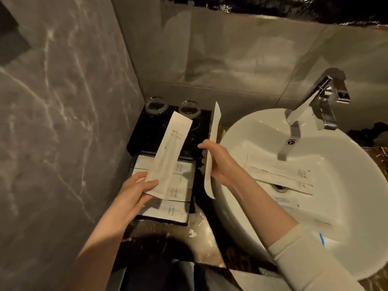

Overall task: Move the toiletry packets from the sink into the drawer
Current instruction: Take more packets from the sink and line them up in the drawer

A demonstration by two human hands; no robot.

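- The left hand [134, 193] pinches the near end of one long white paper toothbrush packet [168, 156], thumb on top and fingers curled under; the packet slants up and away above the open drawer.
- The right hand [218, 162] grips a second long white paper packet [212, 148] round its middle, held edge-on and nearly upright between the drawer and the basin.
- The open black drawer [190, 193], pulled out from a black glossy box [147, 133] on the counter, holds at least three white packets [175, 211] lying flat side by side, each printed "tooth brush"; the held packet covers part of them, so an exact count cannot be told.
- The round white ceramic sink [315, 131] sits just right of the drawer; at least three more flat white packets [279, 175] lie overlapping across its bottom, over the drain.
- One chrome tap [319, 99] stands at the far rim of the sink.
- Two clear drinking glasses [156, 105] stand side by side at the back of the black box.
- Grey marbled wall tiles [63, 101] close in the left side and the back.
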